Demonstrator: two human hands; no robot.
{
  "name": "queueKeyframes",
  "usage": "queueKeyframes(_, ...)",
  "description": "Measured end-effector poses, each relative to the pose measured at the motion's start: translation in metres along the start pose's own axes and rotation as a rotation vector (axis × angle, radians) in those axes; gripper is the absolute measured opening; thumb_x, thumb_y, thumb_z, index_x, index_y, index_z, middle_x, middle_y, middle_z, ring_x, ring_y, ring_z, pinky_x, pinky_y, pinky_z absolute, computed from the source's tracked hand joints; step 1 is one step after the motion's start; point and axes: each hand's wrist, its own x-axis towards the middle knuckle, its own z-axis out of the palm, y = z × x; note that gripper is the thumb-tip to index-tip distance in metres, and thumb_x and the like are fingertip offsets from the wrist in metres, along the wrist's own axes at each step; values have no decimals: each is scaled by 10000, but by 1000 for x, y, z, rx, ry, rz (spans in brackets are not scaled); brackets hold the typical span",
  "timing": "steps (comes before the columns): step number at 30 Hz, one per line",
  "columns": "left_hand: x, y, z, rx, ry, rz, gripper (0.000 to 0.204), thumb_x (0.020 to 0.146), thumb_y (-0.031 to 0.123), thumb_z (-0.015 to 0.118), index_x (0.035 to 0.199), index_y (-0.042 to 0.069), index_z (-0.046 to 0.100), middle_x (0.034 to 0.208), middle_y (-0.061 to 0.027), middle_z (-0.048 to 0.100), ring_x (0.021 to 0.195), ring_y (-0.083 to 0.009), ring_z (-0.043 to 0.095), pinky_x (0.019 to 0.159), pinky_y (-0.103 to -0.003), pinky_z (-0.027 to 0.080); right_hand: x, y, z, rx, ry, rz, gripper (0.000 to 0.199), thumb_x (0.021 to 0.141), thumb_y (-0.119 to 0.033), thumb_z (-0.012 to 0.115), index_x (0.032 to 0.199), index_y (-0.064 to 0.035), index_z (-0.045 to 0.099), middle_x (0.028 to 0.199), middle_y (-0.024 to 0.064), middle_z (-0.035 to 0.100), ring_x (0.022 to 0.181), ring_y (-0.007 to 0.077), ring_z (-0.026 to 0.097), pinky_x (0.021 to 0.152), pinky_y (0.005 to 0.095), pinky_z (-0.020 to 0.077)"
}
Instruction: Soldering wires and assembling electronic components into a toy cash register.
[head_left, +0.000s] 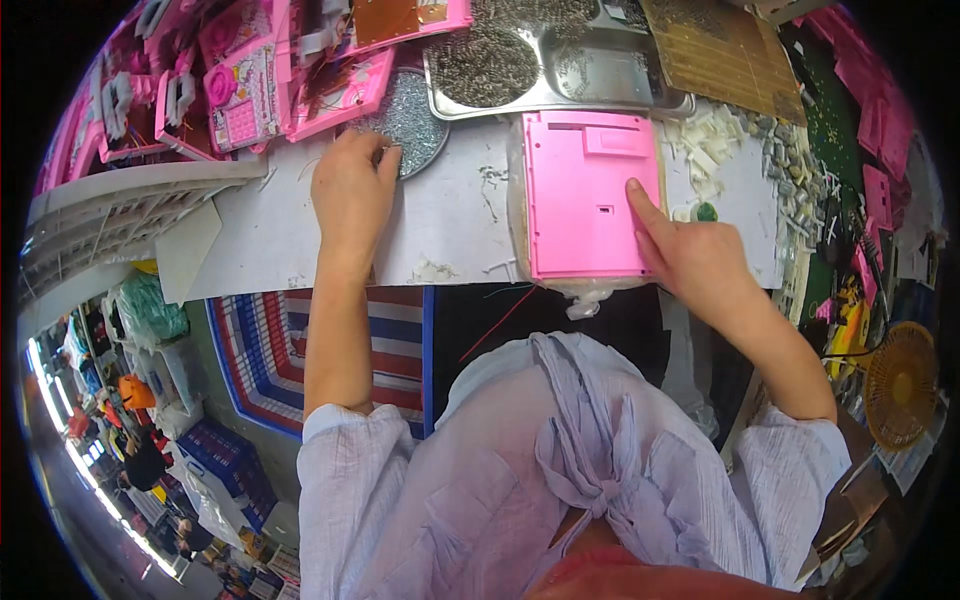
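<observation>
pink panel (590, 195), silvery tray (560, 95) — striped, perhaps woven, mat (270, 340)

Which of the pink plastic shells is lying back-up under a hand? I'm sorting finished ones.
The plain pink shell at the table's front edge, right hand resting on it; the other pink pieces are stacked farther back.

Left hand (352, 190) extended forward, fingers curled downward. Right hand (690, 250) angled inward, index finger straight, remaining fingers loosely folded.
</observation>
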Motion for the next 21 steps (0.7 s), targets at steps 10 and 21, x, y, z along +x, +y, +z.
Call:
queueKeyframes(10, -2, 2, 13, -155, 161, -32, 154, 901, 184, 731, 838, 47, 704, 786, -99, 622, 705, -307, 609, 647, -415, 481, 230, -78, 23, -88, 522, -496, 107, 800, -198, 703, 836, -104, 741, 926, 28, 680, 1008, 244, 599, 901, 414, 469)
queueKeyframes(21, -1, -5, 5, -212, 204, -1, 162, 911, 147, 693, 822, 25, 636, 779, -126, 584, 710, -321, 593, 669, -418, 476, 242, -89, 15, -180, 376, -419, 140, 853, -175, 628, 892, -127, 754, 988, 22, 716, 1081, 231, 618, 971, 456, 435)
